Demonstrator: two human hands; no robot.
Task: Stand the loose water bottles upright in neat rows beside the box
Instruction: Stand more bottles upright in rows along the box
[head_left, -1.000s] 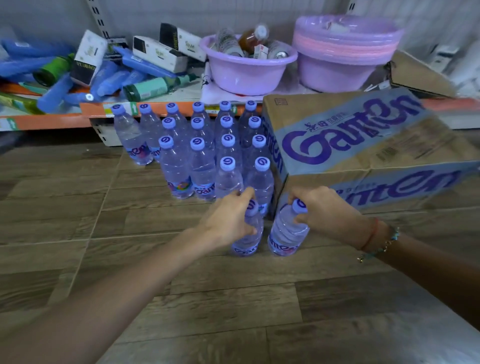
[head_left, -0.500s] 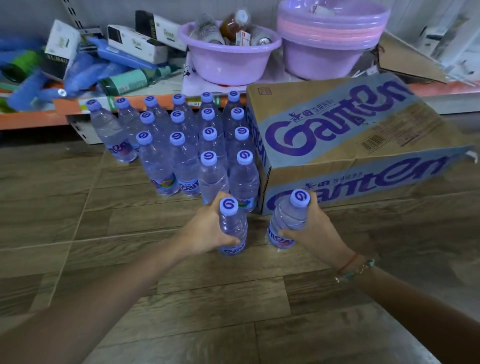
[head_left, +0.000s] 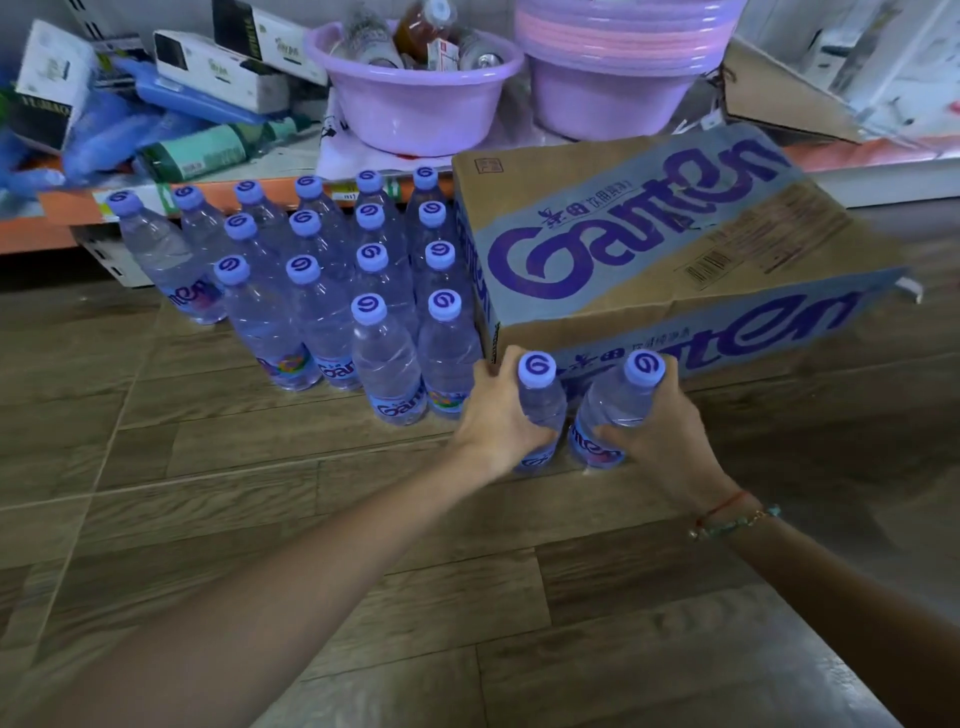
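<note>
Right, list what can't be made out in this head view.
- Label of the bottle in the left hand: covered by its fingers.
- Contents of the cardboard box: flaps closed.
- Items on the shelf at far left: motion-blurred.
- Back-row bottles: bodies hidden behind nearer rows.

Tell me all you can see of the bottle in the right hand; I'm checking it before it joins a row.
The bottle is clear ribbed plastic, full of water, with a lilac cap bearing a purple swirl and a blue label low down. It stands on the wooden floor, leaning slightly, just in front of the box. The right hand wraps it from the right, thumb across its front. The left hand's bottle stands close on its left.
</note>
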